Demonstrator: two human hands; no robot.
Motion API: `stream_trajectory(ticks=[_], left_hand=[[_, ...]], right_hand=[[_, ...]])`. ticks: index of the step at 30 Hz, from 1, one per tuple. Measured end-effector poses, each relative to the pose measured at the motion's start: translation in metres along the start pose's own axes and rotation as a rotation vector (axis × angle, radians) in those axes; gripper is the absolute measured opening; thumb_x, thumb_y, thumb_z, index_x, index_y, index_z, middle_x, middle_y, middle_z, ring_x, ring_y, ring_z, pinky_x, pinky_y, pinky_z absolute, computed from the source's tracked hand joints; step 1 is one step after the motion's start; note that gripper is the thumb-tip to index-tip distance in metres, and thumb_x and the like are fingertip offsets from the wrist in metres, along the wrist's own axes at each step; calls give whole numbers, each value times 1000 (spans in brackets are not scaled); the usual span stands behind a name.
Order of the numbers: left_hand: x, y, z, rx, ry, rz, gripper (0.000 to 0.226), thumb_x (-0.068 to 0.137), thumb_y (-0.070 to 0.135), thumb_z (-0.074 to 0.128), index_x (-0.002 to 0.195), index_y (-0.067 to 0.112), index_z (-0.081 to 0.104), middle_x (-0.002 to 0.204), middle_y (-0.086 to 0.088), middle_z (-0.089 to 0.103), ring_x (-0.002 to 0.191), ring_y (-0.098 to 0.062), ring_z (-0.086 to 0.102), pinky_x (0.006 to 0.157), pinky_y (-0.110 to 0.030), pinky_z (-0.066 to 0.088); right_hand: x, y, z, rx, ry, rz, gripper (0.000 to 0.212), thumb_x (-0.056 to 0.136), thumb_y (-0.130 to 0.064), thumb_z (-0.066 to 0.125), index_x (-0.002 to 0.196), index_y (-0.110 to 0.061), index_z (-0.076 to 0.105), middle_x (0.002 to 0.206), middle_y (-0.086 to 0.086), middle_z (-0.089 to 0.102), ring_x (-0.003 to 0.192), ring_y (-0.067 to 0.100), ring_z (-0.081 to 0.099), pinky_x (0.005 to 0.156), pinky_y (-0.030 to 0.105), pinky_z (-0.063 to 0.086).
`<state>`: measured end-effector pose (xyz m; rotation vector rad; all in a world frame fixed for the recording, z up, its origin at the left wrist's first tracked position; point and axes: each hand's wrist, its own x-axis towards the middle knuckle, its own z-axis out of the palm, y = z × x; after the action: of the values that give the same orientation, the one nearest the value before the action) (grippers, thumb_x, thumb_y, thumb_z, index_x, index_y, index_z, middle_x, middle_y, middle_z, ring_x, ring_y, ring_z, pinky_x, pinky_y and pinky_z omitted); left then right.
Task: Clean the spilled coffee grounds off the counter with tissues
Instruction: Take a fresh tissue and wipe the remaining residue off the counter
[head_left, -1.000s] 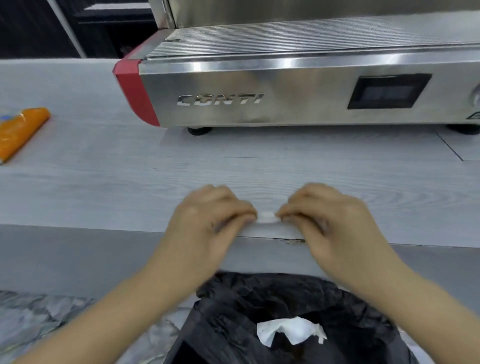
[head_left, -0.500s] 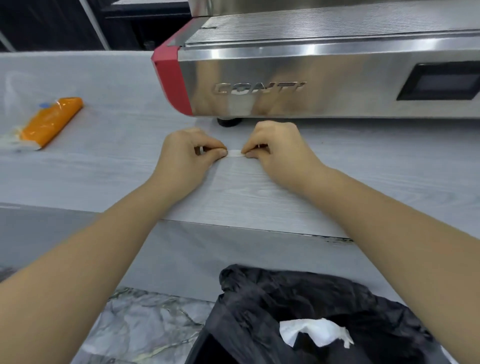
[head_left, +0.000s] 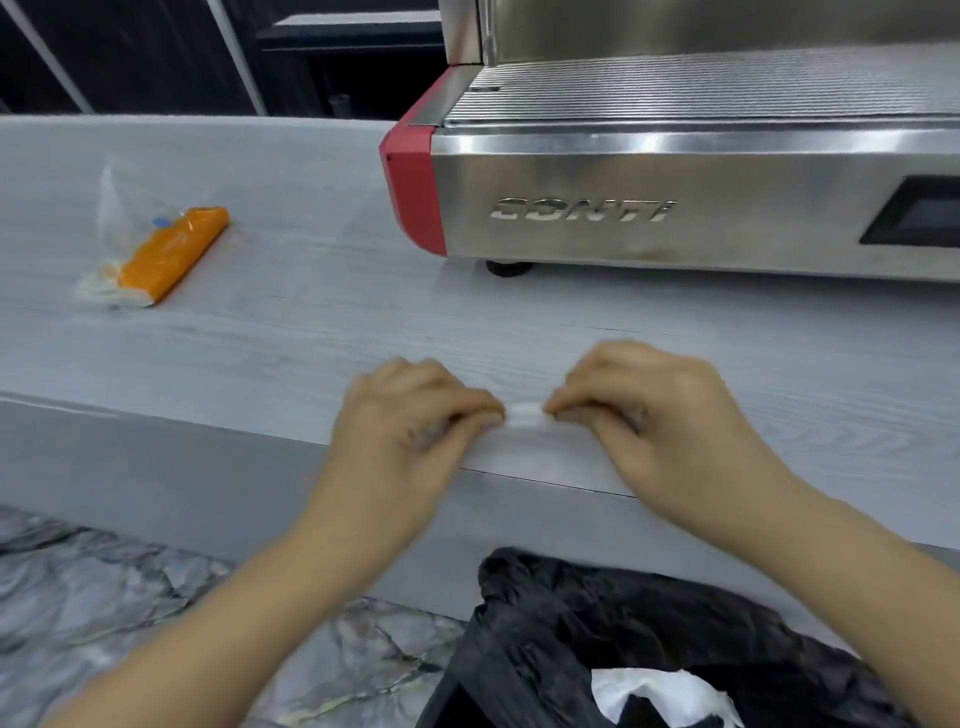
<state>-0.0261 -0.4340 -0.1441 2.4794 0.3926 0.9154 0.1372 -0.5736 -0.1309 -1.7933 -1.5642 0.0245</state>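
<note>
A small folded white tissue (head_left: 524, 415) lies on the pale wood-grain counter (head_left: 291, 332) close to its front edge. My left hand (head_left: 410, 426) pinches the tissue's left end and my right hand (head_left: 644, 415) pinches its right end, fingers curled, both pressed down on the counter. Only a short strip of tissue shows between the fingertips. No coffee grounds are plain to see on the surface around the hands.
A steel espresso machine (head_left: 675, 197) with a red corner stands at the back right. An orange tissue pack (head_left: 166, 254) lies at the left. Below the counter edge a black bin bag (head_left: 623, 639) holds a crumpled white tissue (head_left: 660, 691). Marble floor at the lower left.
Both hands slid the tissue away towards the machine, then drew it back to the counter's front edge. The view has shifted left and the hands are blurred with motion.
</note>
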Motion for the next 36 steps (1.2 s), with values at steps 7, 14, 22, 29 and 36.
stream_trajectory(ticks=[7,14,22,29,36], left_hand=[[57,-99,-31,178,102,-211,6,86,30,71,85,31,77,81,10,67,73,-16,52,75,-44,47],[44,-135,-57,277,108,-346,7,86,29,71,90,29,77,83,9,66,70,-6,49,75,-39,47],[27,-98,-36,271,116,-352,7,86,27,71,86,30,77,77,11,65,74,-14,50,72,-41,47],[22,-44,14,213,103,-232,6,85,25,73,84,30,77,69,9,61,72,-20,48,69,-49,44],[-2,26,51,104,45,-115,8,87,26,70,88,28,77,69,12,56,71,-16,45,69,-42,39]], right_hand=[[129,22,82,-50,18,-76,16,76,2,66,79,-10,76,80,4,68,78,23,62,71,35,50],[161,13,125,1,-101,-184,20,79,6,64,86,-7,78,83,9,71,82,25,65,74,36,51],[135,27,95,76,-130,-178,19,80,4,68,85,-11,79,80,2,71,76,11,61,70,7,40],[77,54,36,26,-101,-136,24,81,6,67,87,-14,79,82,-1,71,79,11,60,74,24,48],[-9,59,-21,-10,-67,-88,31,80,11,64,90,-14,78,84,-1,69,80,17,62,71,30,49]])
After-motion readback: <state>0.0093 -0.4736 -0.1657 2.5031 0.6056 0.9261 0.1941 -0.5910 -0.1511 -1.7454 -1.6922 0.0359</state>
